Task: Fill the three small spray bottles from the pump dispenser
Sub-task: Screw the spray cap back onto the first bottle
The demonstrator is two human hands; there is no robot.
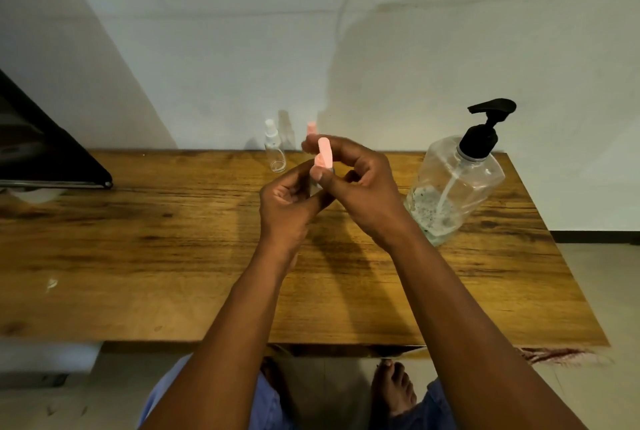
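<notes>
Above the middle of the wooden counter (173,239), both hands worked on one small spray bottle. The left hand (287,207) had its grip curled round the clear body, mostly hidden, while the right hand (360,183) pinched the pink cap (323,152) at its top. This looked like the opening step, cap coming off before filling. Two more bottles stood at the back by the wall: a clear-capped bottle (274,149) and a pink-topped bottle (311,128), half hidden behind the fingers. The pump dispenser (457,180) stood just right of the hands, nearly empty. Next, the open neck would need holding steady under the black nozzle (491,105).
</notes>
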